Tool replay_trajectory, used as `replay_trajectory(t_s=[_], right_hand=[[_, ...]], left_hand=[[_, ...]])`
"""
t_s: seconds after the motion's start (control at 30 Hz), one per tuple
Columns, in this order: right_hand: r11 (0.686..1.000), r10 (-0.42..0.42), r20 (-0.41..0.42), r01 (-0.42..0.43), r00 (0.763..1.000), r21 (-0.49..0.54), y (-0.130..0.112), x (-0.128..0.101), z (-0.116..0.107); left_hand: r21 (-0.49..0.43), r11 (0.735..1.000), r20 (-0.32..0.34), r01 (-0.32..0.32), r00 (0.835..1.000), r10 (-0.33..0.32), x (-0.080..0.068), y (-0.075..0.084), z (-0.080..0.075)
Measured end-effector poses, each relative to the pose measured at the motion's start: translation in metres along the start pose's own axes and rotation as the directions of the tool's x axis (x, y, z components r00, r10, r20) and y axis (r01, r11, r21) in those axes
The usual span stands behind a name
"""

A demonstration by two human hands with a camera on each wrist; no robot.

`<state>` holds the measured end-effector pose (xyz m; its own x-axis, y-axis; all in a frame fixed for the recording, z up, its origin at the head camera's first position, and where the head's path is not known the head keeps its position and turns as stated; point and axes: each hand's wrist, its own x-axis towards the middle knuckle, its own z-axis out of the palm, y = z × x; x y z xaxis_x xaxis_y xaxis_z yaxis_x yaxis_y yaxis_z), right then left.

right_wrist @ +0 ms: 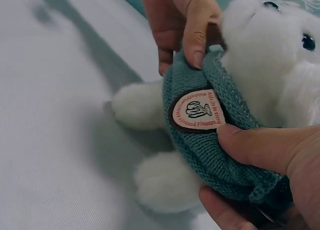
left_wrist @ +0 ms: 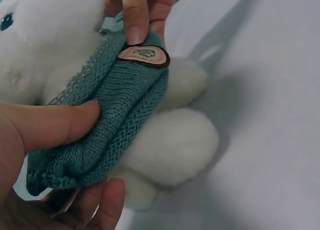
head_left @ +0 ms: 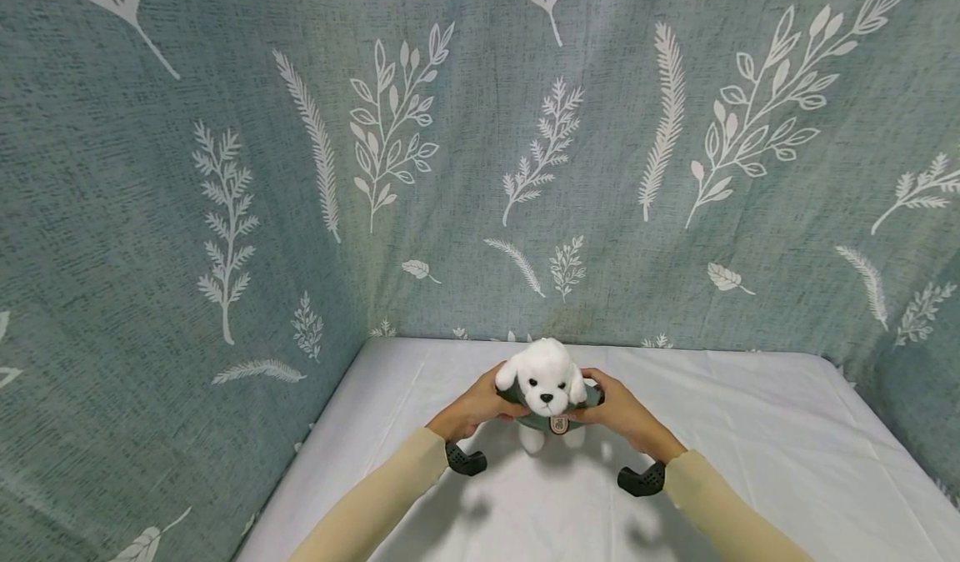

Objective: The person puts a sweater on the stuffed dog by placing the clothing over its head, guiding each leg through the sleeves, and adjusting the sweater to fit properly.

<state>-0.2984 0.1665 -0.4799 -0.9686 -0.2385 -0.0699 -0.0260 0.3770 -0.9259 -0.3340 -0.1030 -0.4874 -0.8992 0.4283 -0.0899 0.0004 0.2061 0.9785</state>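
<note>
Sweater patch (right_wrist: pixel 198 109) lettering, right wrist only

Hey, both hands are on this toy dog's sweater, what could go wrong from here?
1. Both the left hand and the right hand pinch the bunched sweater, so a hard tug might stretch the knit or snag it round the patch.
2. The hands grip the sweater rather than the dog itself; if the knit slides, the dog may slip out and tumble onto the sheet.
</note>
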Motion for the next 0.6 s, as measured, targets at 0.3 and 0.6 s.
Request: replay_trajectory(t_s=[0.3, 0.6], right_hand=[[0.998, -0.021, -0.029, 0.019, 0.999, -0.066, 0.0019, 0.0022, 0.0002], [0.995, -0.017, -0.044, 0.013, 0.999, -0.098, 0.0024, 0.0041, 0.0026]], left_hand=[[0.082, 0.996, -0.019, -0.033, 0.999, 0.035, -0.0021, 0.0022, -0.0028], [0.097, 0.995, -0.029, -0.008, 1.0, 0.011, -0.0035, 0.0012, -0.0003]])
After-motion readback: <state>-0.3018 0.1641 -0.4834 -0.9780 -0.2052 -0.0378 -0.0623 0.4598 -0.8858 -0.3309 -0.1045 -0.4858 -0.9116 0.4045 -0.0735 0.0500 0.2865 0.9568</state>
